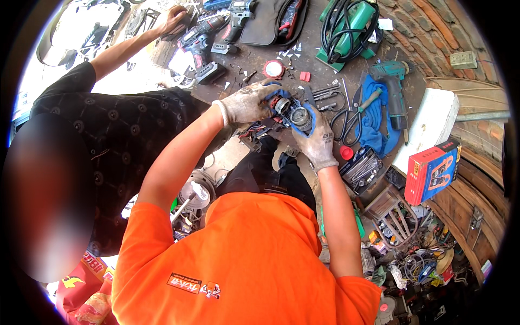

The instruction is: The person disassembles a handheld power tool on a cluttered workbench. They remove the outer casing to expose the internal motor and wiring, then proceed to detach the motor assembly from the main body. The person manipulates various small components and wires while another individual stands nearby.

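Over the front edge of the workbench, both my hands wear whitish gloves with blue fingers. My left hand [249, 103] is closed on a small dark machine part with red on it [279, 105]. Close beside it, my right hand [317, 138] grips a round grey metal part [300, 117], its ringed face turned up. The two parts nearly touch; whether they are joined I cannot tell. Just beyond my fingers lie a red-rimmed round piece with a pale centre [273, 69] and a small red block [305, 76].
Cordless drills [201, 51] and a black zip case [265, 24] lie at the back left. Right of my hands are a blue cloth [374, 116], a teal power tool [394, 89] and a tray of metal bits [364, 170]. At the left, a co-worker's hand [172, 20] reaches over the bench.
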